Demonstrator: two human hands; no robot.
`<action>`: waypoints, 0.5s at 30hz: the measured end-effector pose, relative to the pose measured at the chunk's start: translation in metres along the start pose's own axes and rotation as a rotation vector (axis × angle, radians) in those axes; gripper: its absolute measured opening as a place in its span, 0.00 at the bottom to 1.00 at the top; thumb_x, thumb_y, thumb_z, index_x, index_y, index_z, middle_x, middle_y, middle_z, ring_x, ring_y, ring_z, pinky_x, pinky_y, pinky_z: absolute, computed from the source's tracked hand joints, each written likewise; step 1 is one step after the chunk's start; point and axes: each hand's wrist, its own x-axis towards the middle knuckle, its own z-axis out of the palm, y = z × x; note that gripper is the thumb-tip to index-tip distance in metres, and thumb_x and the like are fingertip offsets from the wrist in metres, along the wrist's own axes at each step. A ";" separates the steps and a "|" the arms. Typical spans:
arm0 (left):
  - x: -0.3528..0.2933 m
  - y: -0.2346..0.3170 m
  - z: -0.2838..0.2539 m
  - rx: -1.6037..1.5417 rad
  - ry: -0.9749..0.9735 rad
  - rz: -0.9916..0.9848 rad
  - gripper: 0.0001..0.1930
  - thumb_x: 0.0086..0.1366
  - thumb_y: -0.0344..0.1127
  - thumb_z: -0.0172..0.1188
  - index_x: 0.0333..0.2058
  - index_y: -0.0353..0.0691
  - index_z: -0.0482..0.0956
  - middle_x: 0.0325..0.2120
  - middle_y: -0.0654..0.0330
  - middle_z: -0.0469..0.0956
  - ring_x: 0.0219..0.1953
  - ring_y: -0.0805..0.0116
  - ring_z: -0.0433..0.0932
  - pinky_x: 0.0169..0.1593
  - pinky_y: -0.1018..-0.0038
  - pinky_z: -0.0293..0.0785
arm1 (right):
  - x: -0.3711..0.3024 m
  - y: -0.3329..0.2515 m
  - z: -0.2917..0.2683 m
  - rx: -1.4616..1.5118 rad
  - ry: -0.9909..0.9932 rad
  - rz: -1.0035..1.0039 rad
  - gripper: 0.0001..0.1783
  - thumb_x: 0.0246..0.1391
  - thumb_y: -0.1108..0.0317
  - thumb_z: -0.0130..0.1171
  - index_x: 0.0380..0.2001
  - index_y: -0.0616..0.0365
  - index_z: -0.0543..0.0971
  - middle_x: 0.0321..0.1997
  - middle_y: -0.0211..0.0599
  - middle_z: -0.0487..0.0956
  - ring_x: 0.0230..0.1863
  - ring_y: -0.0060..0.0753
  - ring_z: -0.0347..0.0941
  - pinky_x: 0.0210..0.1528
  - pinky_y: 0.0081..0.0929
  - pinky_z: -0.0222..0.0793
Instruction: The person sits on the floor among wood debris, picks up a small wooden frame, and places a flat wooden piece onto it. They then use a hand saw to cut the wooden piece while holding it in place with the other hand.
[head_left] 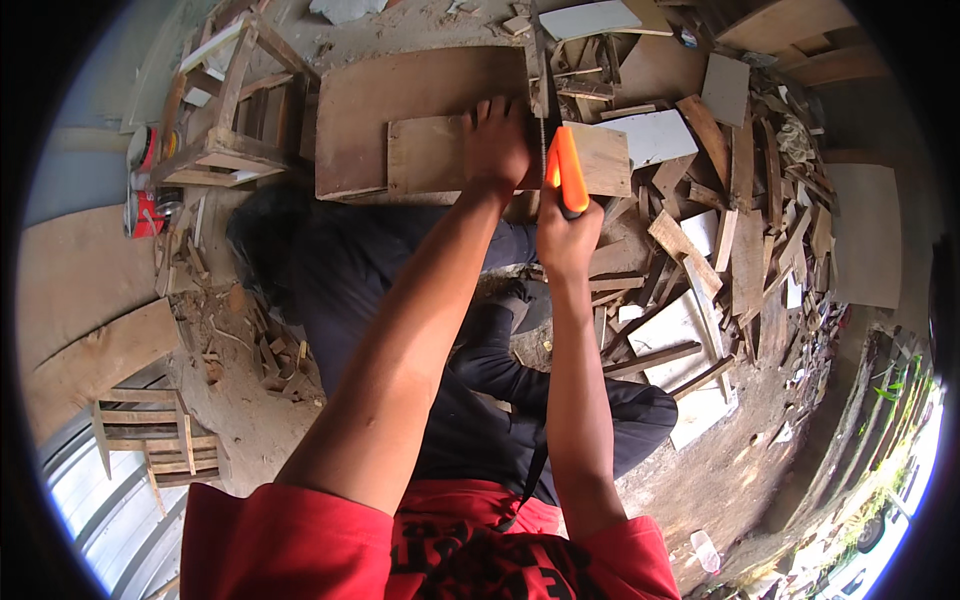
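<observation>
Right hand: clenched around orange saw handle, forearm extended forward, wrist straight. Handle judged rigid and light; best gripped full-fist at mid-length, as shown. Saw blade: thin, likely flexible, running up along edge of plywood board. Left hand: pressed palm-down on board, not closed around anything. Board judged stiff, fairly light, splintery. Beyond: wood offcuts, wooden stool frame.

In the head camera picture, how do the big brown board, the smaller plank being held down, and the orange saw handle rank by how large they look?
1. Big brown board, largest.
2. Plank under the left hand, lying on the board.
3. Orange saw handle in the right hand, smallest, though it sits nearer the camera than the boards.
</observation>
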 end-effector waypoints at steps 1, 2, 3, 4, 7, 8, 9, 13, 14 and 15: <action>-0.002 -0.005 0.002 0.006 -0.015 0.013 0.16 0.58 0.30 0.55 0.47 0.43 0.75 0.46 0.56 0.73 0.54 0.56 0.69 0.61 0.54 0.62 | -0.006 0.002 -0.003 0.004 -0.019 0.025 0.16 0.58 0.69 0.58 0.20 0.66 0.72 0.13 0.31 0.67 0.19 0.17 0.59 0.22 0.28 0.59; -0.003 -0.008 0.004 0.035 0.015 0.037 0.15 0.59 0.31 0.54 0.46 0.43 0.75 0.46 0.57 0.73 0.54 0.56 0.70 0.60 0.54 0.62 | -0.020 0.004 -0.010 0.008 -0.035 0.051 0.15 0.58 0.69 0.58 0.20 0.66 0.72 0.13 0.31 0.67 0.19 0.17 0.60 0.22 0.28 0.59; -0.003 -0.013 0.008 0.064 0.051 0.056 0.15 0.59 0.31 0.54 0.46 0.44 0.75 0.46 0.57 0.73 0.54 0.57 0.70 0.60 0.54 0.62 | -0.036 0.005 -0.018 0.010 -0.055 0.071 0.15 0.58 0.69 0.58 0.21 0.66 0.73 0.13 0.30 0.67 0.19 0.17 0.60 0.22 0.27 0.59; -0.002 -0.018 0.010 0.098 0.081 0.069 0.14 0.60 0.32 0.54 0.46 0.44 0.75 0.45 0.57 0.74 0.53 0.57 0.70 0.60 0.55 0.63 | -0.060 0.005 -0.027 0.082 -0.048 0.058 0.15 0.59 0.69 0.58 0.21 0.66 0.72 0.14 0.29 0.68 0.20 0.16 0.60 0.21 0.27 0.58; -0.005 -0.016 0.007 0.092 0.079 0.060 0.15 0.60 0.31 0.55 0.47 0.45 0.75 0.45 0.60 0.75 0.52 0.57 0.70 0.55 0.57 0.65 | -0.147 0.014 -0.065 0.097 -0.057 0.186 0.16 0.62 0.70 0.56 0.19 0.63 0.72 0.14 0.25 0.68 0.19 0.13 0.62 0.19 0.23 0.56; -0.006 -0.014 0.004 0.072 0.079 0.060 0.15 0.60 0.31 0.55 0.47 0.45 0.75 0.45 0.60 0.75 0.52 0.57 0.71 0.55 0.57 0.65 | -0.171 0.013 -0.078 -0.001 -0.050 0.101 0.16 0.61 0.71 0.56 0.18 0.63 0.72 0.13 0.25 0.68 0.17 0.14 0.62 0.18 0.24 0.56; -0.007 -0.012 0.001 0.057 0.072 0.054 0.14 0.60 0.31 0.55 0.46 0.45 0.75 0.44 0.60 0.75 0.52 0.57 0.71 0.54 0.56 0.65 | -0.194 0.011 -0.088 0.022 -0.060 0.204 0.15 0.60 0.72 0.56 0.18 0.63 0.72 0.13 0.26 0.68 0.15 0.17 0.62 0.18 0.25 0.56; -0.008 -0.010 -0.003 0.044 0.083 0.069 0.13 0.60 0.32 0.56 0.45 0.46 0.75 0.43 0.60 0.75 0.50 0.56 0.73 0.54 0.56 0.65 | -0.211 0.019 -0.103 -0.007 -0.089 0.182 0.14 0.58 0.74 0.56 0.19 0.63 0.72 0.12 0.29 0.66 0.13 0.19 0.61 0.18 0.24 0.54; -0.010 -0.014 -0.004 0.055 0.094 0.077 0.13 0.60 0.32 0.56 0.44 0.46 0.75 0.42 0.60 0.76 0.50 0.56 0.73 0.54 0.56 0.65 | -0.200 0.024 -0.098 0.052 -0.094 0.203 0.14 0.58 0.74 0.56 0.19 0.63 0.72 0.12 0.28 0.66 0.14 0.18 0.60 0.18 0.23 0.54; -0.010 -0.015 -0.004 0.078 0.069 0.091 0.13 0.60 0.31 0.57 0.44 0.46 0.75 0.43 0.59 0.75 0.50 0.57 0.73 0.54 0.55 0.65 | -0.177 0.026 -0.087 0.121 -0.075 0.197 0.13 0.58 0.74 0.57 0.19 0.63 0.72 0.13 0.26 0.66 0.16 0.15 0.60 0.19 0.23 0.54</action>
